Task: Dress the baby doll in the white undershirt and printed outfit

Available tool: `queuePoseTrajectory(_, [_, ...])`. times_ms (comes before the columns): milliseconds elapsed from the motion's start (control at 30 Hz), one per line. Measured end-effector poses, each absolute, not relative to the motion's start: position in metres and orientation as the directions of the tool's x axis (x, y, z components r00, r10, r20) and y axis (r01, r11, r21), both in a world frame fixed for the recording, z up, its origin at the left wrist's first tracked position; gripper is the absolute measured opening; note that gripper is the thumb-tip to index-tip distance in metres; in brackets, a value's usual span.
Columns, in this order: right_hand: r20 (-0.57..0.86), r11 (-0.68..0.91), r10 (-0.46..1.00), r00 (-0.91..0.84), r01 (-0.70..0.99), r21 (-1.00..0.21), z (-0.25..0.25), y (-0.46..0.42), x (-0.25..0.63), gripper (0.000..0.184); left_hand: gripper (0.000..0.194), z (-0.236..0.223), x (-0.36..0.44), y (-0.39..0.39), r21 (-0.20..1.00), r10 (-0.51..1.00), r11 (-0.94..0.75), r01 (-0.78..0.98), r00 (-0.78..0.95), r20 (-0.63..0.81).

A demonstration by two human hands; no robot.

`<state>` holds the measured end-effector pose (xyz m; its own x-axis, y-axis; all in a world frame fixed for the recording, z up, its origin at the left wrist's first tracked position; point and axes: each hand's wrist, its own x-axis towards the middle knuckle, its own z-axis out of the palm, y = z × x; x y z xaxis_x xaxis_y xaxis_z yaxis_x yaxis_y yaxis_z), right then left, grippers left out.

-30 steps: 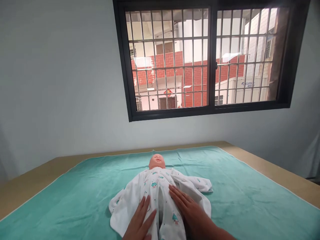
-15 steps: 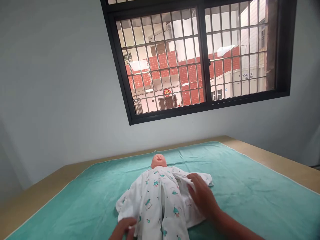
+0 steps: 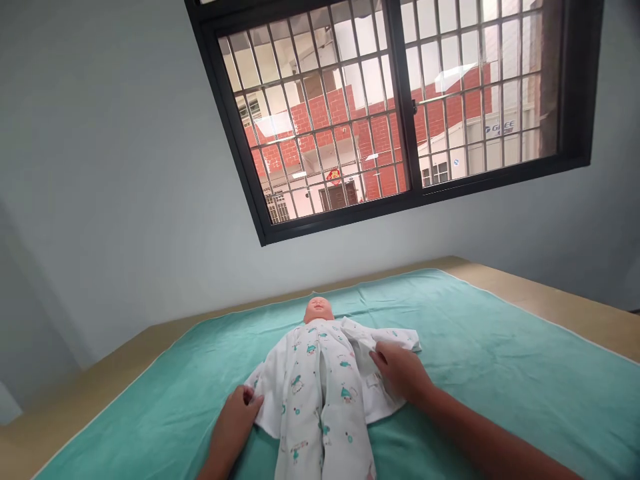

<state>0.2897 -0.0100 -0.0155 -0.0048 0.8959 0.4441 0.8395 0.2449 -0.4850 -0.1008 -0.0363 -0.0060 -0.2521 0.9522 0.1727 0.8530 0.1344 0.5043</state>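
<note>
Both left hand (image 3: 236, 415) and right hand (image 3: 403, 373), nearly closed, pinch white jacket (image 3: 271, 398) edges.

The tan tabletop (image 3: 550, 308) shows as a bare border well out to the left of the left fingers (image 3: 257, 403), well out to the right of the right fingers (image 3: 386, 351), and in a narrow strip beyond both along its far edge. A teal cloth (image 3: 480, 347) with a pale edge lies over the tabletop, below and around the fingers, lightly creased beyond the right ones. On it, between the left and right fingers, lies a doll (image 3: 319, 309) in white printed clothing (image 3: 300, 400), head farther off than either.
</note>
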Motion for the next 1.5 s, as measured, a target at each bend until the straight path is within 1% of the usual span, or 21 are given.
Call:
queuePoseTrajectory(100, [0.441, 0.292, 0.893, 0.091, 0.628, -0.721, -0.017, -0.003, 0.299, 0.036, 0.022, 0.012, -0.097, -0.034, 0.423, 0.953, 0.126, 0.897, -0.228, 0.199])
queuePoseTrajectory(167, [0.436, 0.319, 0.893, 0.115, 0.523, -0.791, -0.017, 0.003, 0.305, 0.036, 0.024, 0.03, -0.096, -0.035, 0.422, 0.939, 0.125, 0.898, -0.245, 0.243])
queuePoseTrajectory(233, [0.425, 0.328, 0.898, 0.111, 0.476, -0.816, -0.018, 0.007, 0.309, 0.037, 0.026, 0.056, -0.09, -0.039, 0.487, 0.919, 0.091, 0.869, -0.261, 0.294])
queuePoseTrajectory(267, [0.415, 0.33, 0.904, 0.102, 0.45, -0.83, -0.019, 0.009, 0.309, 0.038, 0.029, 0.071, -0.083, -0.043, 0.552, 0.911, 0.045, 0.832, -0.261, 0.319])
queuePoseTrajectory(367, [0.38, 0.333, 0.923, 0.063, 0.364, -0.87, -0.023, 0.013, 0.307, 0.04, 0.033, 0.109, -0.046, -0.06, 0.742, 0.919, -0.186, 0.645, -0.153, 0.363])
queuePoseTrajectory(433, [0.365, 0.336, 0.93, 0.038, 0.309, -0.89, -0.024, 0.014, 0.305, 0.038, 0.029, 0.121, -0.01, -0.075, 0.765, 0.923, -0.26, 0.589, -0.08, 0.376])
queuePoseTrajectory(500, [0.351, 0.333, 0.936, 0.023, 0.261, -0.906, -0.025, 0.015, 0.305, 0.035, 0.022, 0.118, 0.025, -0.089, 0.718, 0.952, -0.259, 0.645, 0.047, 0.301])
queuePoseTrajectory(533, [0.345, 0.331, 0.939, 0.018, 0.238, -0.913, -0.024, 0.016, 0.306, 0.034, 0.017, 0.114, 0.04, -0.095, 0.67, 0.958, -0.286, 0.685, 0.186, 0.219])
queuePoseTrajectory(567, [0.339, 0.328, 0.941, 0.014, 0.217, -0.919, -0.024, 0.016, 0.307, 0.034, 0.012, 0.109, 0.05, -0.099, 0.619, 0.939, -0.335, 0.71, 0.309, 0.154])
queuePoseTrajectory(633, [0.33, 0.323, 0.944, 0.01, 0.177, -0.93, -0.022, 0.017, 0.311, 0.035, 0.01, 0.102, 0.061, -0.1, 0.586, 0.9, -0.388, 0.712, 0.431, 0.073])
queuePoseTrajectory(700, [0.316, 0.31, 0.949, 0.015, 0.143, -0.94, -0.021, 0.018, 0.315, 0.036, 0.017, 0.101, 0.057, -0.089, 0.656, 0.922, -0.341, 0.674, 0.374, 0.095])
queuePoseTrajectory(767, [0.298, 0.294, 0.954, 0.02, 0.113, -0.949, -0.02, 0.019, 0.317, 0.038, 0.027, 0.103, 0.045, -0.066, 0.731, 0.963, -0.265, 0.628, 0.214, 0.165])
queuePoseTrajectory(833, [0.289, 0.286, 0.957, 0.011, 0.092, -0.954, -0.019, 0.018, 0.316, 0.04, 0.03, 0.104, 0.031, -0.037, 0.734, 0.966, -0.222, 0.642, 0.044, 0.254])
queuePoseTrajectory(900, [0.291, 0.291, 0.957, -0.014, 0.082, -0.953, -0.017, 0.015, 0.313, 0.041, 0.032, 0.101, 0.021, -0.01, 0.726, 0.961, -0.153, 0.671, -0.07, 0.268])
queuePoseTrajectory(967, [0.297, 0.3, 0.954, -0.043, 0.125, -0.946, -0.012, 0.01, 0.308, 0.039, 0.031, 0.094, 0.017, 0.013, 0.731, 0.961, -0.113, 0.672, -0.113, 0.252])
queuePoseTrajectory(1067, [0.314, 0.313, 0.948, -0.05, 0.332, -0.89, 0.003, 0.003, 0.298, 0.032, 0.019, 0.087, 0.028, 0.034, 0.746, 0.951, -0.146, 0.65, -0.116, 0.287])
queuePoseTrajectory(1167, [0.336, 0.283, 0.941, -0.027, 0.609, -0.741, 0.021, 0.002, 0.283, 0.026, 0.017, 0.089, 0.052, 0.043, 0.764, 0.935, -0.246, 0.597, -0.061, 0.349])
queuePoseTrajectory(1267, [0.328, 0.213, 0.944, -0.022, 0.802, -0.558, 0.038, 0.007, 0.265, 0.026, 0.019, 0.096, 0.071, 0.043, 0.776, 0.922, -0.368, 0.512, 0.095, 0.375])
queuePoseTrajectory(1333, [0.276, 0.18, 0.96, -0.056, 0.875, -0.45, 0.045, 0.012, 0.257, 0.025, 0.017, 0.1, 0.071, 0.038, 0.779, 0.898, -0.437, 0.45, 0.167, 0.407])
queuePoseTrajectory(1400, [0.202, 0.171, 0.974, -0.099, 0.91, -0.378, 0.049, 0.017, 0.257, 0.023, 0.019, 0.102, 0.059, 0.033, 0.765, 0.871, -0.486, 0.422, 0.168, 0.461])
queuePoseTrajectory(1500, [0.102, 0.167, 0.985, -0.139, 0.918, -0.359, 0.056, 0.025, 0.269, 0.028, 0.029, 0.097, 0.033, 0.026, 0.699, 0.845, -0.528, 0.482, 0.22, 0.487])
